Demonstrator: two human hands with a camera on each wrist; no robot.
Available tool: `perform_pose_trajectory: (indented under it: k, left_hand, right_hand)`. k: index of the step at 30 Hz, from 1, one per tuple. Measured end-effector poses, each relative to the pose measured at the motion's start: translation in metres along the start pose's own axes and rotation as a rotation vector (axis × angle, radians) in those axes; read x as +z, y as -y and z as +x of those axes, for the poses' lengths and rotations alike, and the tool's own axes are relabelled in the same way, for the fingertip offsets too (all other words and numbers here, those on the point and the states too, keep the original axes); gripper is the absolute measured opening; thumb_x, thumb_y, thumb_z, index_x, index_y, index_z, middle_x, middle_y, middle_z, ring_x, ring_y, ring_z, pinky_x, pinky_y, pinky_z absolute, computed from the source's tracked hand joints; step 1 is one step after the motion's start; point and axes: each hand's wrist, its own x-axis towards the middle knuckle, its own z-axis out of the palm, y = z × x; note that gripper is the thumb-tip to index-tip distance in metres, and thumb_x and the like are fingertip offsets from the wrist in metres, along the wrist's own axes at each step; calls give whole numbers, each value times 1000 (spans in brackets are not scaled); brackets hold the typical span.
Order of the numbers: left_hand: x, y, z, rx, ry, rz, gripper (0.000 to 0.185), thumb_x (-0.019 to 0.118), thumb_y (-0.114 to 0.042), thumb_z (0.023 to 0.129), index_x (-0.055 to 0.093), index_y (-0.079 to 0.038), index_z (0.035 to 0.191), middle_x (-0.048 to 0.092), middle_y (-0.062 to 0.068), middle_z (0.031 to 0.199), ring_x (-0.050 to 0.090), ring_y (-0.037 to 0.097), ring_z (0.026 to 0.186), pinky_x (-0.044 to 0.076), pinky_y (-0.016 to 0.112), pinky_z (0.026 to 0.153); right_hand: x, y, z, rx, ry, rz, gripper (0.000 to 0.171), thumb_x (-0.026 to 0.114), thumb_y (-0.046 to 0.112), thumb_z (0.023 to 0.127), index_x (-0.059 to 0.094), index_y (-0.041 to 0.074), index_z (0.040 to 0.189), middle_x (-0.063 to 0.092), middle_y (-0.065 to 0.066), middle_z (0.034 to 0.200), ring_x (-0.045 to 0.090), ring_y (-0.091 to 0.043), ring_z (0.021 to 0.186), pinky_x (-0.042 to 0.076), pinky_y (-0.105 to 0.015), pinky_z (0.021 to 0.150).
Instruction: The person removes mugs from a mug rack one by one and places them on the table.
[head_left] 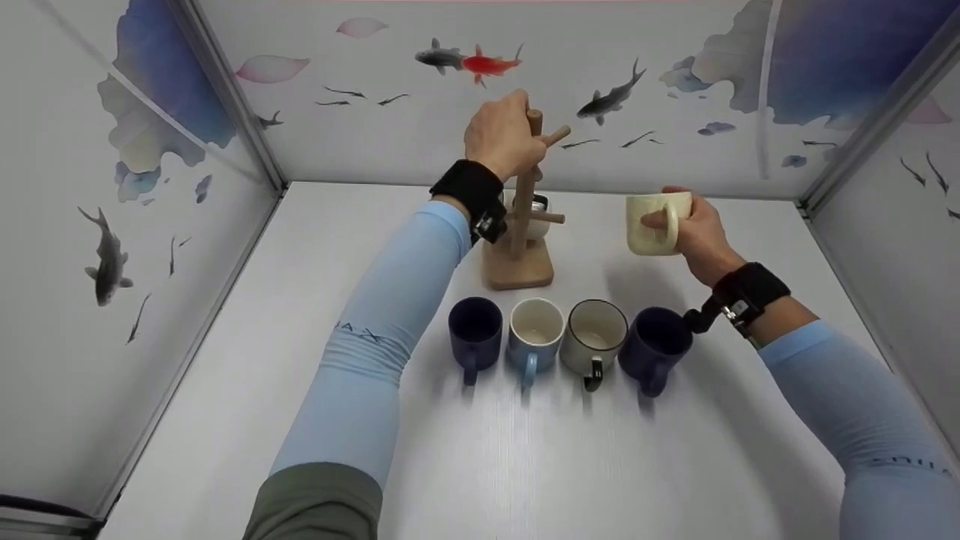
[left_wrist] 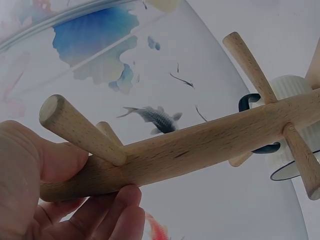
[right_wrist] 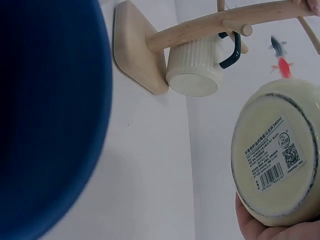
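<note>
My left hand [head_left: 501, 139] grips the top of a wooden mug tree [head_left: 523, 202] that stands on its square base at the back of the table. In the left wrist view the fingers [left_wrist: 115, 210] curl round the post [left_wrist: 200, 150] just under a peg. A white ribbed mug [left_wrist: 295, 125] with a dark handle hangs from a lower peg. My right hand [head_left: 694, 229] holds a cream mug [head_left: 654, 221] by its handle, in the air to the right of the tree. The right wrist view shows this mug's labelled bottom [right_wrist: 277, 170].
A row of mugs stands in front of the tree: dark blue [head_left: 475, 330], light blue [head_left: 535, 330], off-white with a black handle [head_left: 596, 334] and dark blue [head_left: 654, 346]. Walls painted with fish enclose the white table [head_left: 525, 465] on three sides.
</note>
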Motion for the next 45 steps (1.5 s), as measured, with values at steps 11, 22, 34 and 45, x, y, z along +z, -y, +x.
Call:
perform_pose_trajectory:
  k: [11,22,34,45]
  left_hand:
    - [1,1,0,21,2,-4,33,69,-39,108,66,-18,134,78,0,130,72,22,122,58,34,105]
    - [2,6,-1,17,-11,-4,33,70,-40,107,67,-16,130,78,2,125,73,24,121,58,37,105]
    - [0,0,1,10,-2,-13,33,71,-37,107,67,-18,134,78,-1,131,73,22,122,58,36,107]
    - [-1,3,1,22,-7,-12,33,71,-38,107,67,-18,132,79,0,131,73,23,122,59,36,105]
  right_hand:
    - [-39,-11,-47,-92,-114,-44,82,85,6,98,44,16,168,58,9,129,57,-12,117,61,-18,83]
    - [-67,-60,-90,-72,-279,-336,95,88,14,98,34,11,175,53,25,127,52,-4,116,50,-11,91]
    - [-79,-80,-117,-118,-214,-497,98,92,18,94,36,8,174,55,21,126,56,2,112,50,-12,86]
    - [-85,-97,-136,-141,-202,-556,97,94,12,91,39,6,171,54,25,124,56,4,102,52,-13,77]
